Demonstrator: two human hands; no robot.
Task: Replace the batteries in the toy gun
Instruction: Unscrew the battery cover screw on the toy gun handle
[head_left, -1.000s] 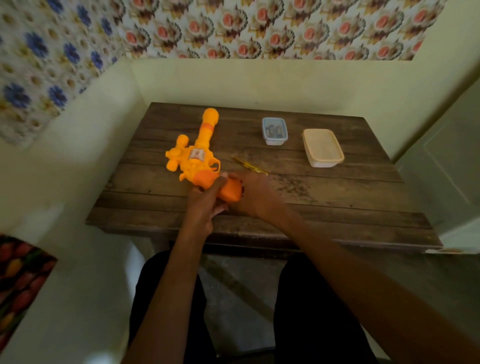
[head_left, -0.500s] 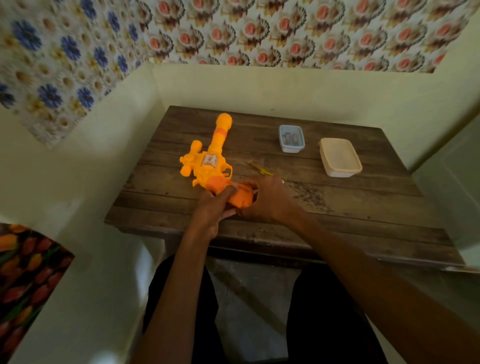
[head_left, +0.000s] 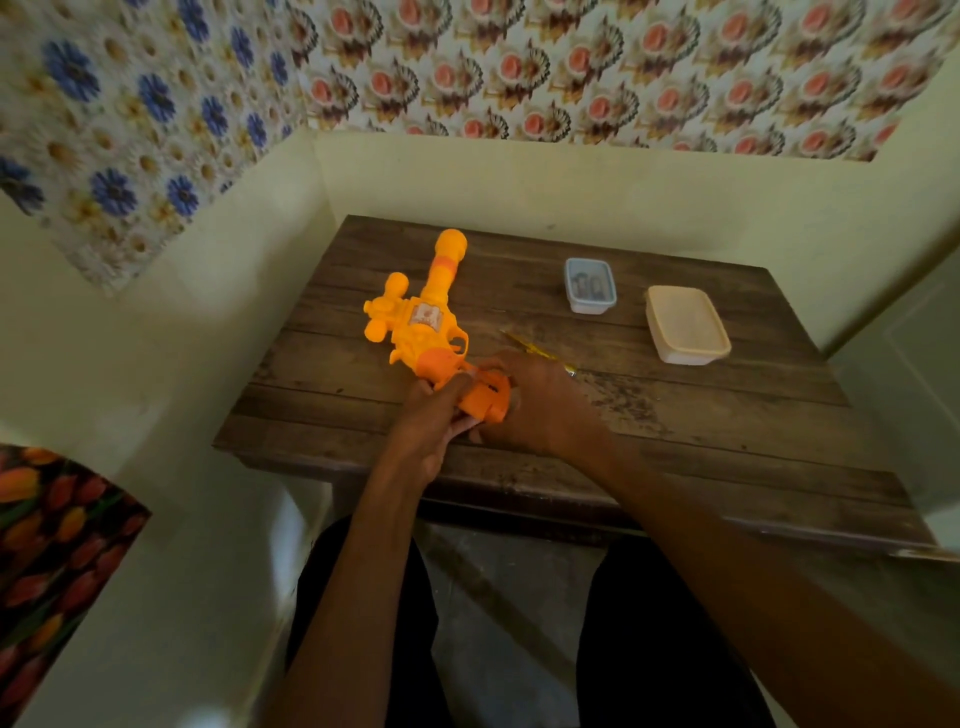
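On the wooden worktop in the wallpapered corner, the toy gun lies flat with its barrel pointing away, so the grip faces me. My left hand and right hand both curl round that grip, probably to work the battery cover.

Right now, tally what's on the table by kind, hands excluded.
toy gun: 1
plastic containers: 2 (small clear container, beige container)
yellow tool, partly behind a hand, probably a screwdriver: 1
Total: 4
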